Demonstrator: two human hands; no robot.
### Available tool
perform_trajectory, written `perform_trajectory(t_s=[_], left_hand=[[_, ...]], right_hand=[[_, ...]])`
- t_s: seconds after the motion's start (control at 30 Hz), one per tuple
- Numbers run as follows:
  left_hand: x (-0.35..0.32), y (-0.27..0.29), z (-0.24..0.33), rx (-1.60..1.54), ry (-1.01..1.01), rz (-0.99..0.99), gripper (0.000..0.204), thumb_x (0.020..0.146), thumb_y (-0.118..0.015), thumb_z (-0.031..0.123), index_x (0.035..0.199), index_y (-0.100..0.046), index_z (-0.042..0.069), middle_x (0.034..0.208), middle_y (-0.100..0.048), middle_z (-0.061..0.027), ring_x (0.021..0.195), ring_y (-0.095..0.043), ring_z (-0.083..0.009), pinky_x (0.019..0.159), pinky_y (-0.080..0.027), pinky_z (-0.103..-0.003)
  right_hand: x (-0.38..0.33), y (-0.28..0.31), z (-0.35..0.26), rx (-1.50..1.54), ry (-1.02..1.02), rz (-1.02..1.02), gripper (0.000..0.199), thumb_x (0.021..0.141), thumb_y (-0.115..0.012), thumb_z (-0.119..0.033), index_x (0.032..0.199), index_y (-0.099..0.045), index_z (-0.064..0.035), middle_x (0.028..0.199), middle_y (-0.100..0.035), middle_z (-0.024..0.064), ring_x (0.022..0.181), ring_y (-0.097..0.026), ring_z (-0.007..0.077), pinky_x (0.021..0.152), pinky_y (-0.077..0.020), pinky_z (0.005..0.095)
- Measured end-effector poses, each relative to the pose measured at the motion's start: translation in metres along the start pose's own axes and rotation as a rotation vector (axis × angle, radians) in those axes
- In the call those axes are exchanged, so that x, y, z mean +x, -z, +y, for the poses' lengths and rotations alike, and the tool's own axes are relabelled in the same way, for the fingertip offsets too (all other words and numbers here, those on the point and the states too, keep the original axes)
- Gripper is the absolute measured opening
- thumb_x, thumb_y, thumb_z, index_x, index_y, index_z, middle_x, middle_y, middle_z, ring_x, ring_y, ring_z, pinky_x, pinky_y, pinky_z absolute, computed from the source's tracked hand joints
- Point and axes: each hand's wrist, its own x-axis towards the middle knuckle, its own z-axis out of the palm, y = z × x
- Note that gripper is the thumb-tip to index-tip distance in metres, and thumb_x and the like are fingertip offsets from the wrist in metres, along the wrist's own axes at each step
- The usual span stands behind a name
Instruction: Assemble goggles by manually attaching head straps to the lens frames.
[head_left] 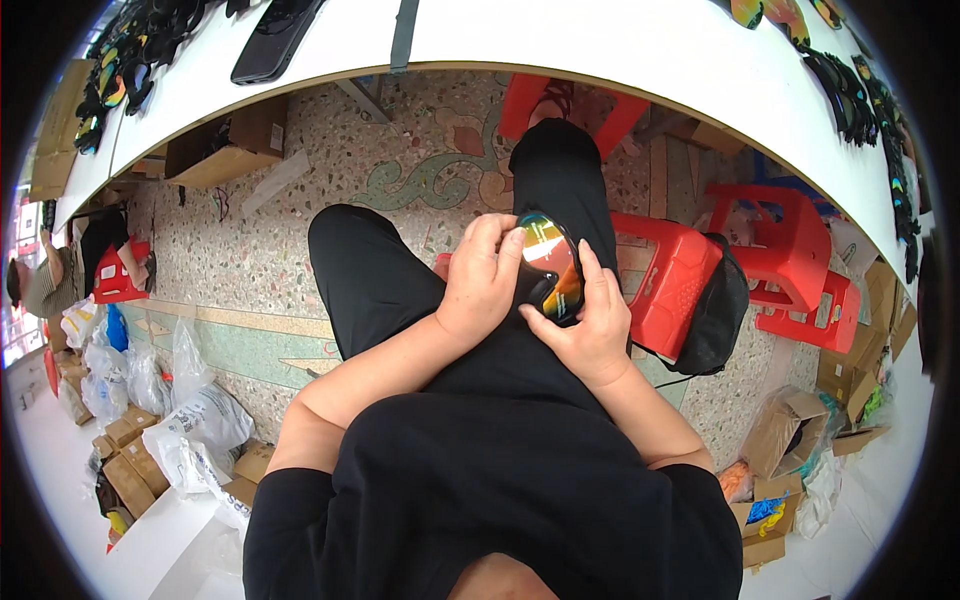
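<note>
Over my lap I hold a pair of goggles [546, 262] with a shiny orange, gold and green mirrored lens and a dark frame. My left hand [484, 272] grips the upper left edge, its thumb and fingertips pressed together there. Along the right side and lower end, my right hand [594, 322] closes on the frame, with fingers on the far side and thumb at the near edge. The lens faces up and lies aslant between the hands. Parts of the rim are hidden behind my fingers.
A white table [560, 40] curves across the front, with a black phone [277, 40] and piles of goggles [845, 100] on it. Red stools [665, 285] stand at my right, a black bag [712, 315] against one. Cartons [135, 475] and plastic bags [205, 430] lie left; another person [50, 280] sits far left.
</note>
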Motion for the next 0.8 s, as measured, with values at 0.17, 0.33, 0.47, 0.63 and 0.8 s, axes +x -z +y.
perform_trajectory(t_s=[0.17,0.33,0.47,0.63,0.8], left_hand=[[0.0,-0.003,0.005,0.18,-0.286,0.025,0.017,0.095,-0.06,0.011,0.105,-0.059,-0.003,0.097,-0.061,-0.0181,0.09,-0.061,-0.0358,0.08,-0.05,-0.041],[0.004,-0.001,0.02,0.339,-0.499,-0.038,0.022,0.09,-0.063,0.008,0.109,-0.062,-0.003,0.095,-0.061,-0.0152,0.088,-0.061,-0.0334,0.079,-0.05,-0.041],[0.005,-0.002,0.029,0.334,-0.495,-0.098,0.024,0.088,-0.065,0.006,0.11,-0.064,-0.003,0.095,-0.061,-0.0147,0.087,-0.062,-0.0319,0.076,-0.05,-0.04],[0.014,-0.006,0.039,0.183,-0.389,-0.17,0.021,0.086,-0.07,0.007,0.105,-0.068,-0.002,0.086,-0.064,-0.0126,0.075,-0.064,-0.0251,0.068,-0.052,-0.035],[0.038,-0.003,0.05,-0.294,0.397,-0.48,0.015,0.089,-0.074,0.008,0.099,-0.067,0.0,0.087,-0.067,-0.0003,0.078,-0.061,-0.0051,0.071,-0.05,-0.02]], right_hand=[[0.0,0.012,0.009,0.057,0.006,-0.069,0.085,0.068,-0.087,-0.036,0.132,-0.051,0.0069,0.093,-0.057,0.0136,0.079,-0.059,0.028,0.068,-0.0512,0.0372],[0.018,0.023,0.016,0.363,-0.127,-0.056,0.029,0.092,-0.067,-0.009,0.117,-0.066,0.0043,0.09,-0.06,0.012,0.074,-0.059,0.0195,0.068,-0.0486,0.0292],[0.036,0.031,0.029,0.575,-0.317,-0.148,0.02,0.094,-0.065,-0.01,0.107,-0.071,0.0038,0.084,-0.062,0.0082,0.076,-0.059,0.0145,0.067,-0.0474,0.0262],[0.056,0.041,0.051,1.035,-0.777,-0.372,0.013,0.088,-0.074,-0.012,0.094,-0.069,-0.0023,0.077,-0.064,-0.0005,0.065,-0.054,0.0043,0.059,-0.0451,0.019],[0.07,0.047,0.069,1.22,-0.878,-0.606,0.013,0.086,-0.076,-0.011,0.088,-0.065,-0.0047,0.076,-0.063,-0.0006,0.063,-0.055,0.0044,0.056,-0.0436,0.0187]])
